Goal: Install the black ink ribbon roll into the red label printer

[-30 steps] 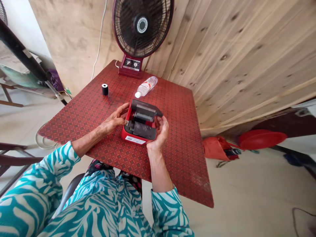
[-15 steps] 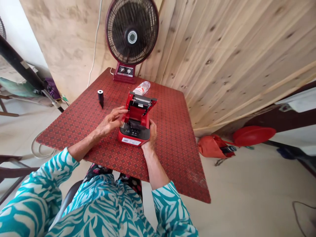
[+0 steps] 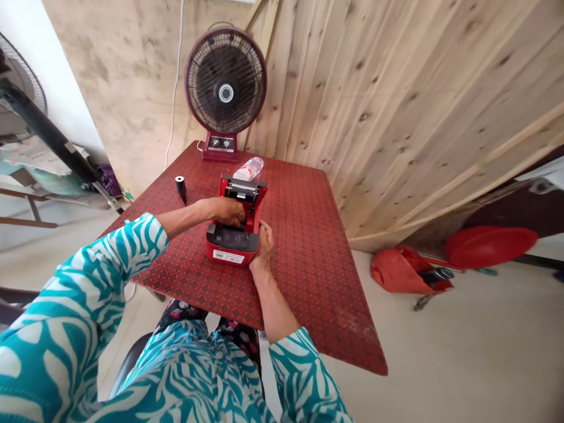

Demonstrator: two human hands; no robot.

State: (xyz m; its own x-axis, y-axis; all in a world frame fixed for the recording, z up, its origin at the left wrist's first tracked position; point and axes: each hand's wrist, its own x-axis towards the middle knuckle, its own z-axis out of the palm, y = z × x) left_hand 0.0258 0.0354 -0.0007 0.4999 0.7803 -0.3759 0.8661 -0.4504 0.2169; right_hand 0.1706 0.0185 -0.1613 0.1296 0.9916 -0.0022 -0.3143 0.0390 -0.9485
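Observation:
A small red and black printer (image 3: 232, 244) stands on the red patterned table (image 3: 304, 247), its lid (image 3: 242, 191) swung up and open. My left hand (image 3: 227, 211) reaches into the open paper bay with fingers curled; what they hold, if anything, is hidden. My right hand (image 3: 264, 244) is pressed against the printer's right side, holding the body steady. A small black roll (image 3: 179, 183) stands upright to the left of the printer, apart from both hands.
A dark red table fan (image 3: 224, 94) stands at the table's far edge, with a clear plastic bottle (image 3: 247, 169) lying behind the printer. A wooden wall runs along the right. On the floor to the right are a red bag (image 3: 405, 273) and a red basin (image 3: 489, 244).
The printer's lid has gone from partly raised to fully open. My left hand moved from the printer's left side into the open bay. My right hand dropped to the printer's right side.

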